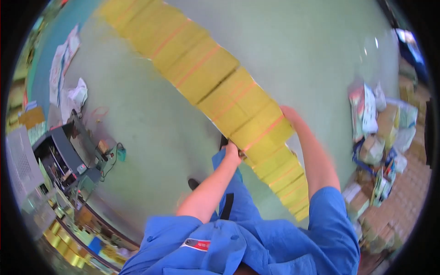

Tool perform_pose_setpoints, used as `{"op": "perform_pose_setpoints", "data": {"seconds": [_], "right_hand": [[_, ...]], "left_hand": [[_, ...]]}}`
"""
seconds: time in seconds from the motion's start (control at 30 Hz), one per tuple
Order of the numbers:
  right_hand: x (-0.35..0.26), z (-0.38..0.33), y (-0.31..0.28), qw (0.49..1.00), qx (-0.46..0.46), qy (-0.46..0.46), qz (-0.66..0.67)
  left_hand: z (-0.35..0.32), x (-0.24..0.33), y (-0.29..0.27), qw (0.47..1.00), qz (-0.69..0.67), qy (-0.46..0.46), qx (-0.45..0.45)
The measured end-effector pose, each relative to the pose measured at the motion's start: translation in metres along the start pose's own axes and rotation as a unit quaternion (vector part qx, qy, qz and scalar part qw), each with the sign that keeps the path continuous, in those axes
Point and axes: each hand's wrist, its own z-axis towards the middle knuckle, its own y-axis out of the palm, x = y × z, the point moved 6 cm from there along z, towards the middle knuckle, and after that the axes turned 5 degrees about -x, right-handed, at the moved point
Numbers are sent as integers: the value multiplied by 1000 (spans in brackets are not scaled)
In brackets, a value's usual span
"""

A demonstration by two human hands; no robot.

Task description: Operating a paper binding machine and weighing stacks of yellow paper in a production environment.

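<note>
A long row of yellow cardboard cartons (pixel 217 80) with orange-red stripes runs from the far left toward my right side. My left hand (pixel 233 150) is closed at the near left edge of one yellow carton (pixel 268 133), with a small dark item beside the fingers that I cannot make out. On the opposite edge of that carton lies my right hand (pixel 288 113), slightly blurred, its fingertips partly hidden by the carton. The cartons closest to my body (pixel 286 181) look smaller and sit beneath my right forearm.
At the left stands a grey and dark machine (pixel 64 153) with its cover raised, and a teal device (pixel 121 153) with a cord lies near it. White sacks (pixel 64 68) rest on the floor at far left. Bags and parcels (pixel 373 146) are heaped at the right beside brown cartons (pixel 389 206).
</note>
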Motion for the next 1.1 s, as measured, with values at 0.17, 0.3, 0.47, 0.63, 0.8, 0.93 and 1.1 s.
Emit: {"op": "perform_pose_setpoints", "data": {"seconds": [0.17, 0.3, 0.47, 0.63, 0.8, 0.93, 1.1], "right_hand": [[45, -7, -48, 920, 377, -106, -5], [27, -85, 37, 897, 342, -248, 127], [-62, -159, 219, 895, 143, -422, -19], [-122, -165, 459, 775, -79, -549, -303], [-134, -164, 720, 550, -298, -570, -533], [-128, -115, 866, 310, -408, -516, -686], [-230, -12, 1010, 857, -327, -45, -396]], "left_hand": [[-30, 19, -102, 997, -7, 79, -13], [-116, 23, -382, 965, -79, 184, 170], [-205, -75, -712, 871, -37, 310, 380], [-332, -122, -798, 827, -338, 285, 348], [-384, -224, -893, 754, -460, 334, 331], [-413, -300, -945, 716, -529, 326, 318], [-425, -370, -1010, 646, -626, 301, 317]]}}
